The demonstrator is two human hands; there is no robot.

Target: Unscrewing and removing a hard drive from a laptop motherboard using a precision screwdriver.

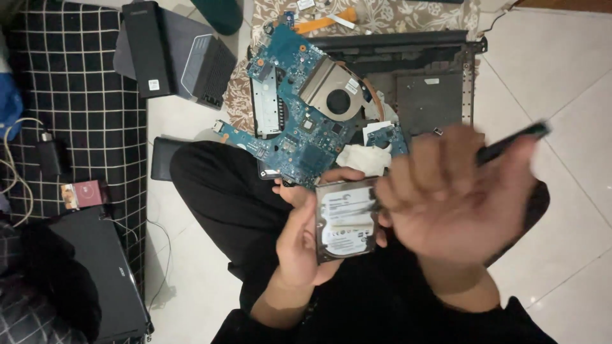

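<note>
My left hand [299, 239] grips a small silver hard drive [345, 220] with a white label, held above my lap. My right hand [456, 194] is blurred with motion just to the right of the drive, palm down, fingers spread over the drive's right edge. A dark slim tool [513, 141], like a screwdriver, sticks out between my right thumb and fingers. Beyond the drive lies a blue laptop motherboard [290, 95] with a copper heat sink and fan [338, 100], resting on my knee and a patterned cloth.
An opened black laptop base [433, 76] lies behind the motherboard. A white tissue [363, 158] sits near the board. At the left are a black box [150, 48], a grey device [204, 64], a closed black laptop [95, 274], a charger [51, 156] and a checked blanket [76, 95].
</note>
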